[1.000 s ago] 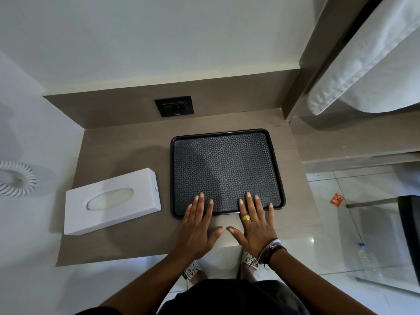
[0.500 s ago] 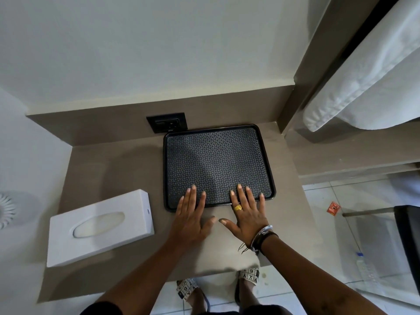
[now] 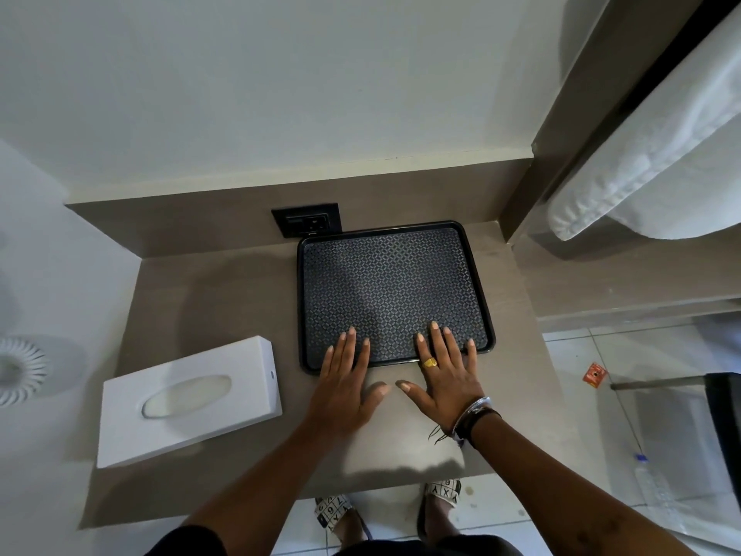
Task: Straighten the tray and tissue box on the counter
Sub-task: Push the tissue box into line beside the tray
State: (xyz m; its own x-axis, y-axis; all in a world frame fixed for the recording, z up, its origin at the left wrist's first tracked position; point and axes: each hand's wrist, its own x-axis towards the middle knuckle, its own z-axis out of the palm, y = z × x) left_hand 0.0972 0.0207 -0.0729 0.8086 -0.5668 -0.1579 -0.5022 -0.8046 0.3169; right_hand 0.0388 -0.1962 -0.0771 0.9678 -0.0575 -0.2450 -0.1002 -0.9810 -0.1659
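Two containers on the counter (image 3: 208,298): I log a black tray (image 3: 385,290) with a patterned liner and nothing on it, its far edge right up against the back panel below the wall socket (image 3: 306,224), and a white tissue box (image 3: 188,399) lying skewed near the counter's left front, well apart from the tray. Through the box's oval slot I see a pale surface; whether that is tissue I cannot tell. Left hand (image 3: 343,389) is flat and spread, grasping nothing, fingertips (image 3: 352,331) over the tray's near rim onto the liner. Right hand (image 3: 443,379) lies the same way, flat and unclenched, with a gold ring (image 3: 430,362) on one finger and bracelets (image 3: 475,417) at the wrist. Both thumbs rest on the bare counter between the hands. Cut off at the frame edges: a white coiled object (image 3: 18,369) at left and hanging white towels (image 3: 657,154) at upper right. On the floor, a small orange wrapper (image 3: 595,374), print too small to read. Sandals (image 3: 443,493) below the counter edge carry printed letters and numerals; I read X and Y.
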